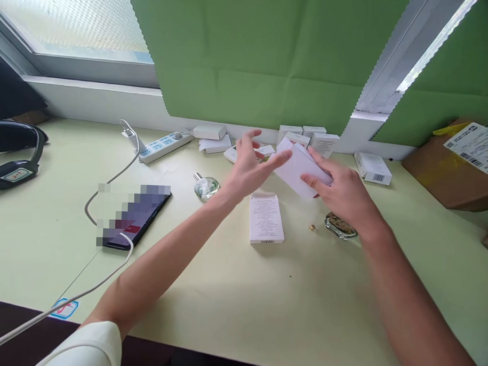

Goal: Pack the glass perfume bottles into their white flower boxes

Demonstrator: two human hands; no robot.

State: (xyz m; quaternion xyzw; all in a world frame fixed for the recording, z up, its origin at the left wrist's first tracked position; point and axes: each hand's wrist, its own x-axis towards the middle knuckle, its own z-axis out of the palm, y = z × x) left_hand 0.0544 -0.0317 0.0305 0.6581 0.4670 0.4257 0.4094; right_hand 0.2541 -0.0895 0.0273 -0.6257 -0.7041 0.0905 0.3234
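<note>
My right hand (pixel 338 183) grips a piece of folded white card (pixel 298 171) between thumb and fingers, raised above the table. My left hand (pixel 252 164) has its fingers spread; its thumb tip overlaps the card's left edge, and I cannot tell if it touches. Below the hands a white printed carton (pixel 265 218) lies on the table, its top end seeming open. A glass perfume bottle (pixel 340 227) lies below my right wrist, with a small gold cap (pixel 312 227) beside it. Another perfume bottle (pixel 206 187) lies left of my left forearm.
Several small white boxes (pixel 324 143) stand at the back wall, and another box (pixel 372 168) lies right. A power strip (pixel 165 147), a cabled phone (pixel 141 217) and a headset (pixel 16 156) are on the left. A brown cardboard box (pixel 455 169) sits far right.
</note>
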